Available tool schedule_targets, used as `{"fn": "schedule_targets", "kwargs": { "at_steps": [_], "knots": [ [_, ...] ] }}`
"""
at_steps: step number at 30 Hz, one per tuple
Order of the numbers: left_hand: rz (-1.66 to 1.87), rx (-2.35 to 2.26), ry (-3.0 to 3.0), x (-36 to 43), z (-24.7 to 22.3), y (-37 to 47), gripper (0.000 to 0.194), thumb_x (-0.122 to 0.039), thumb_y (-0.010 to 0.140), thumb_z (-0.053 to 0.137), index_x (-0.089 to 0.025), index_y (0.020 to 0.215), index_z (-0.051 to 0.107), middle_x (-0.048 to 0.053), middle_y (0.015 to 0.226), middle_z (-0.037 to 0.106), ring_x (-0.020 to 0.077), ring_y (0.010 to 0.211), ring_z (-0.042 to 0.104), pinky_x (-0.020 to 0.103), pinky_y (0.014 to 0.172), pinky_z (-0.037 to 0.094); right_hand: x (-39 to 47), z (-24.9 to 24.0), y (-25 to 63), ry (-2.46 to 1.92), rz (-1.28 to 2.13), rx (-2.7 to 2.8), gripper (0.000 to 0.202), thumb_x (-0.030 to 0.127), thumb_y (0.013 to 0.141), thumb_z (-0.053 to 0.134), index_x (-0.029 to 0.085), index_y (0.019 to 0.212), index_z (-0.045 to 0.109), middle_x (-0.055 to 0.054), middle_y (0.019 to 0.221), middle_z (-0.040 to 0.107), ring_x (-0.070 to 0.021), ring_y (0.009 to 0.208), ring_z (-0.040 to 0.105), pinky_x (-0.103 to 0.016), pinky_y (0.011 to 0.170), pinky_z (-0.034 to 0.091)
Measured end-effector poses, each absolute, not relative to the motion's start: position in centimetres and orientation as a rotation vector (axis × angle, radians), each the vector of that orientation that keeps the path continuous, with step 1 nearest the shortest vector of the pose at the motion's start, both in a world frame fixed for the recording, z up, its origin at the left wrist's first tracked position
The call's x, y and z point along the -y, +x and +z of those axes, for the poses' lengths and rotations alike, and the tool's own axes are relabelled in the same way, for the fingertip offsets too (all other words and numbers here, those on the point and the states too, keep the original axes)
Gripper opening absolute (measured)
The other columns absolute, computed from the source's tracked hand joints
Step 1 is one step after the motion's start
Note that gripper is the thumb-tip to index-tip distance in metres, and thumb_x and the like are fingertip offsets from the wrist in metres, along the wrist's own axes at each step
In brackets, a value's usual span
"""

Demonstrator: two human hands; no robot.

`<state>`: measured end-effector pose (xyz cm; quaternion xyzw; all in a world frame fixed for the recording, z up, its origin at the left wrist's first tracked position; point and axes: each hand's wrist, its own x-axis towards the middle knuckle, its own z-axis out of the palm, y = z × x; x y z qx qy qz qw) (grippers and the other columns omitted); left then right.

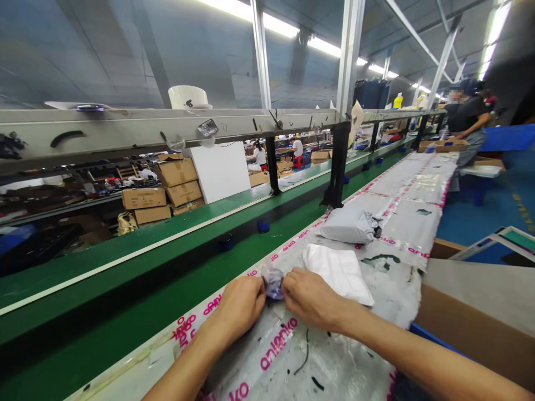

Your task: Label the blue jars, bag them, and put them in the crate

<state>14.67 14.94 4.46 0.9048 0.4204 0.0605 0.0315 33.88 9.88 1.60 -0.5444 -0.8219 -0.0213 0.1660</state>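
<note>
Between my two hands is a small clear plastic bag point(273, 283) with something dark bluish inside; its contents are too blurred to name. My left hand point(243, 303) has its fingers curled on the bag's left side. On the right side, my right hand point(307, 295) pinches the bag with bent fingers. Both hands rest low over the plastic-covered table point(288, 367), which carries pink lettering. Just beyond my right hand lies a folded white cloth-like pack point(338, 270). Farther along is a grey plastic mailing bag point(349, 225), lying flat.
A green conveyor belt point(188, 312) runs along the table's left side, with a metal shelf rail point(146, 131) above it. An open cardboard box point(476, 312) stands at the right. Far right, a person point(470, 120) works at the table. Stacked cartons point(179, 172) sit beyond the belt.
</note>
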Motion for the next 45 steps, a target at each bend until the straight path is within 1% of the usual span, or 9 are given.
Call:
{"fn": "schedule_targets", "kwargs": {
  "at_steps": [6,10,15,20,25,34,40,42,45],
  "knots": [
    [0.441,-1.529,2.524,-17.1,3.7,15.8,0.014,-0.020,0.085,0.050,-0.023,0.083,0.063,0.001,0.079,0.073,0.0175,0.072,0.065,0.026,0.059,0.035,-13.0,3.3,34.2,-1.732,0.260,1.885,0.011,0.020,0.087,0.055,0.019,0.085,0.066,-0.002,0.079,0.070,-0.0171,0.072,0.060,-0.026,0.061,0.030],
    [0.516,-1.598,2.448,-17.4,4.1,16.5,0.013,-0.020,0.082,0.053,-0.023,0.078,0.065,0.002,0.076,0.073,0.0191,0.071,0.065,0.027,0.059,0.034,-13.8,3.3,34.9,-1.761,0.265,1.836,0.012,0.020,0.087,0.054,0.019,0.081,0.064,-0.001,0.074,0.069,-0.0159,0.068,0.060,-0.025,0.058,0.029],
    [0.603,-1.634,2.397,-17.6,5.3,17.1,0.013,-0.018,0.080,0.054,-0.023,0.079,0.066,0.002,0.076,0.072,0.0192,0.071,0.064,0.027,0.060,0.034,-14.1,4.3,35.1,-1.770,0.172,1.770,0.016,0.022,0.092,0.048,0.019,0.095,0.064,-0.003,0.084,0.072,-0.0172,0.076,0.063,-0.026,0.061,0.031],
    [0.611,-1.628,2.348,-17.7,5.3,17.2,0.013,-0.017,0.077,0.056,-0.023,0.078,0.066,-0.001,0.073,0.073,0.0164,0.068,0.065,0.025,0.056,0.036,-14.2,4.6,35.1,-1.769,0.162,1.812,0.011,0.018,0.085,0.056,0.021,0.087,0.067,0.000,0.076,0.072,-0.0167,0.070,0.064,-0.026,0.058,0.031],
    [0.634,-1.665,2.416,-17.7,5.8,17.2,0.021,-0.016,0.079,0.053,-0.026,0.089,0.069,0.001,0.079,0.074,0.0201,0.075,0.067,0.028,0.060,0.036,-14.1,4.6,35.6,-1.765,0.074,1.775,0.025,0.018,0.091,0.048,0.021,0.108,0.066,-0.001,0.093,0.075,-0.0176,0.085,0.068,-0.026,0.068,0.039],
    [0.603,-1.665,2.531,-17.8,6.1,17.8,0.028,-0.017,0.085,0.048,-0.026,0.102,0.070,0.005,0.088,0.076,0.0256,0.086,0.070,0.031,0.067,0.039,-13.7,4.2,37.1,-1.734,-0.116,1.873,0.029,0.008,0.090,0.046,0.018,0.111,0.064,-0.007,0.110,0.071,-0.0220,0.101,0.064,-0.030,0.081,0.043],
    [0.587,-1.616,2.541,-17.5,5.8,18.3,0.035,-0.039,0.095,0.048,-0.021,0.123,0.059,0.008,0.108,0.074,0.0257,0.097,0.069,0.032,0.075,0.043,-11.7,3.9,36.9,-1.466,-0.135,2.251,0.018,0.019,0.094,0.055,0.019,0.112,0.061,-0.006,0.110,0.067,-0.0207,0.099,0.063,-0.030,0.082,0.047],
    [0.552,-1.594,2.546,-17.7,5.8,18.5,0.036,-0.043,0.090,0.058,-0.020,0.117,0.062,0.008,0.109,0.073,0.0255,0.098,0.068,0.031,0.074,0.043,-11.3,4.0,36.8,-1.411,-0.232,2.364,0.019,0.023,0.094,0.059,0.018,0.112,0.061,-0.008,0.115,0.065,-0.0229,0.101,0.062,-0.033,0.082,0.048],
    [0.532,-1.596,2.541,-18.1,6.0,18.8,0.016,-0.034,0.090,0.057,-0.024,0.096,0.069,0.004,0.094,0.075,0.0218,0.088,0.069,0.028,0.066,0.040,-11.0,4.0,36.7,-1.362,-0.412,2.448,0.016,0.021,0.093,0.061,0.019,0.108,0.062,-0.010,0.120,0.061,-0.0244,0.101,0.059,-0.036,0.084,0.049]
  ]
}}
